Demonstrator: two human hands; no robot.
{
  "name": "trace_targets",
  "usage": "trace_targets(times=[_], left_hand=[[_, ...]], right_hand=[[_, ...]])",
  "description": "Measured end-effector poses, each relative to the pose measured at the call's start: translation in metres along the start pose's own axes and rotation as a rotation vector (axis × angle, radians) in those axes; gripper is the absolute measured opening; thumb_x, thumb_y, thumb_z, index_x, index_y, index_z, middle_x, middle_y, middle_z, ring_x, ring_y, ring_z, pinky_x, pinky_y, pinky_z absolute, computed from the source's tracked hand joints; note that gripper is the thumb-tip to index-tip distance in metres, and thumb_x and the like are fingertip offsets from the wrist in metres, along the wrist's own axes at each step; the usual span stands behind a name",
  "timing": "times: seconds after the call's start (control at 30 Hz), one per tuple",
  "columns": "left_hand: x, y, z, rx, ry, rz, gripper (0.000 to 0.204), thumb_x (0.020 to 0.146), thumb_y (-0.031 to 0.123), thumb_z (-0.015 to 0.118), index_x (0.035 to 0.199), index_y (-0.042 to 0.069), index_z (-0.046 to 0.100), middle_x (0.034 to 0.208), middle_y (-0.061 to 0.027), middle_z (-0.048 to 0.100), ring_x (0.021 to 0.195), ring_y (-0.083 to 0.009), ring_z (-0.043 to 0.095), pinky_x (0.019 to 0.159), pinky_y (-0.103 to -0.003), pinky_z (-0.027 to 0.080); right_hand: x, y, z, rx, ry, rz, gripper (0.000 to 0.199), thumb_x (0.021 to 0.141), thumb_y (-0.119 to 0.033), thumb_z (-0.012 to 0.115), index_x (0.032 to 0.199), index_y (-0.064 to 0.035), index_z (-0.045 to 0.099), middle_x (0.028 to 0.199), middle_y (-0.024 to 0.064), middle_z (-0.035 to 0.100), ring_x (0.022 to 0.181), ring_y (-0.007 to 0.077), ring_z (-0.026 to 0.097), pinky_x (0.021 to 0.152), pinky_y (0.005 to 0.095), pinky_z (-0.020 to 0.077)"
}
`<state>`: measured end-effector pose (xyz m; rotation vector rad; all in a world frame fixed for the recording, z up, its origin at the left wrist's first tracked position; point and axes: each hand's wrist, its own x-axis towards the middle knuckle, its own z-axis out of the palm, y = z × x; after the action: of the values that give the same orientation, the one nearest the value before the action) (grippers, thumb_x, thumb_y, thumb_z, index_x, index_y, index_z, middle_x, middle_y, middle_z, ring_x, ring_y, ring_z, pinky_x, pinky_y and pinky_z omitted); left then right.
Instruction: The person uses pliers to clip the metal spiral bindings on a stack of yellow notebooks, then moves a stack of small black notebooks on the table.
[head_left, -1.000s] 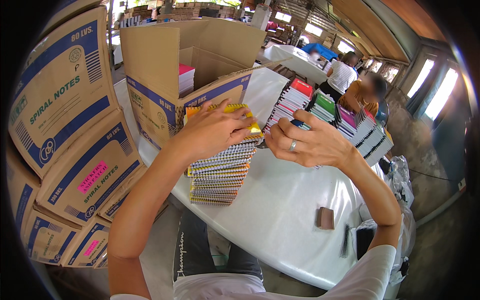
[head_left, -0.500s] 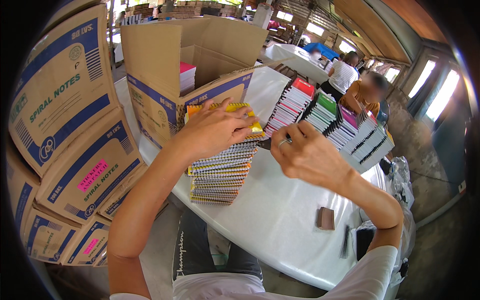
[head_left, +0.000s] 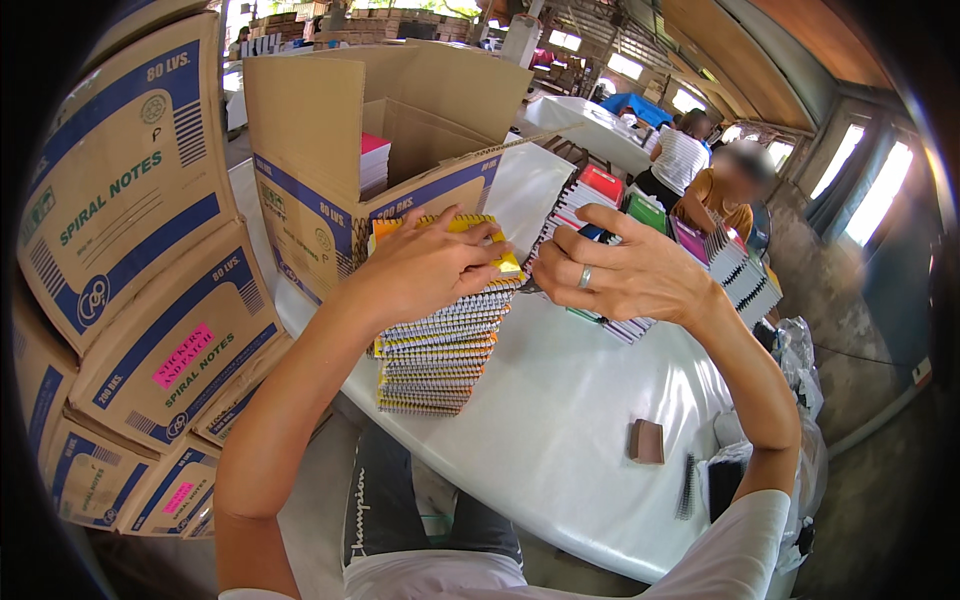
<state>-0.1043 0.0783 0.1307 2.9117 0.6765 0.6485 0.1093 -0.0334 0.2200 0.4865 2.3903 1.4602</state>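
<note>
A tall stack of spiral notebooks (head_left: 440,350) stands on the white table (head_left: 560,420), its top one yellow. My left hand (head_left: 425,265) lies flat on top of that stack, fingers spread over the yellow cover. My right hand (head_left: 620,270), with a ring on one finger, hovers just right of the stack's top edge; its fingers are curled and pinch something small and dark at the notebook's corner. Behind my right hand lies a fanned row of coloured notebooks (head_left: 650,215).
An open cardboard box (head_left: 370,150) with pink notebooks inside stands behind the stack. Stacked printed cartons (head_left: 130,250) fill the left side. A small brown block (head_left: 647,441) lies on the table near me. Two people (head_left: 715,180) sit at the table's far end.
My right hand has drawn in from the fanned notebooks toward the top corner of the stack. My left hand stays pressed on the stack.
</note>
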Motion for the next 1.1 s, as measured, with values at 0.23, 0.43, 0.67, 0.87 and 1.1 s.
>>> trace_targets(times=[0.23, 0.43, 0.67, 0.87, 1.1], left_hand=[[0.000, 0.001, -0.002, -0.024, -0.006, 0.001, 0.044, 0.095, 0.043, 0.051, 0.133, 0.023, 0.058, 0.144, -0.0028, 0.049, 0.140, -0.0311, 0.033, 0.114, -0.052, 0.023], [-0.001, -0.001, -0.003, -0.025, -0.028, -0.009, 0.045, 0.094, 0.042, 0.052, 0.134, 0.022, 0.056, 0.146, -0.0029, 0.047, 0.141, -0.0314, 0.032, 0.115, -0.051, 0.022], [0.002, -0.002, 0.000, -0.038, -0.027, 0.033, 0.046, 0.096, 0.044, 0.048, 0.134, 0.022, 0.056, 0.146, -0.0008, 0.047, 0.140, -0.0310, 0.034, 0.114, -0.053, 0.022], [0.002, 0.000, -0.005, -0.036, -0.069, -0.024, 0.045, 0.096, 0.043, 0.049, 0.135, 0.022, 0.055, 0.147, -0.0011, 0.045, 0.142, -0.0325, 0.030, 0.115, -0.053, 0.019], [0.001, -0.009, -0.006, -0.007, -0.063, 0.027, 0.047, 0.097, 0.044, 0.044, 0.137, 0.021, 0.054, 0.147, -0.0021, 0.045, 0.138, -0.0346, 0.035, 0.115, -0.052, 0.020]], right_hand=[[-0.001, 0.007, 0.004, -0.041, 0.044, -0.045, 0.030, 0.082, -0.018, 0.059, 0.111, -0.0139, 0.059, 0.109, 0.0002, 0.052, 0.107, 0.0154, 0.050, 0.093, 0.0343, 0.0432], [0.003, 0.010, 0.001, -0.038, 0.038, -0.089, 0.026, 0.081, -0.018, 0.059, 0.106, -0.0142, 0.058, 0.107, -0.0003, 0.052, 0.102, 0.0145, 0.052, 0.090, 0.0322, 0.0440], [0.007, 0.012, -0.006, 0.034, 0.059, -0.105, 0.021, 0.075, -0.016, 0.061, 0.095, -0.0114, 0.060, 0.095, -0.0013, 0.056, 0.093, 0.0147, 0.055, 0.085, 0.0308, 0.0452], [0.047, -0.029, -0.051, 0.117, -0.710, 0.286, 0.023, 0.071, -0.017, 0.065, 0.092, -0.0081, 0.062, 0.097, 0.0036, 0.060, 0.091, 0.0184, 0.057, 0.076, 0.0310, 0.0456], [-0.030, -0.067, -0.009, 0.416, -0.141, 0.739, 0.032, 0.083, -0.028, 0.067, 0.104, -0.0064, 0.059, 0.100, 0.0110, 0.059, 0.088, 0.0256, 0.060, 0.076, 0.0388, 0.0473]])
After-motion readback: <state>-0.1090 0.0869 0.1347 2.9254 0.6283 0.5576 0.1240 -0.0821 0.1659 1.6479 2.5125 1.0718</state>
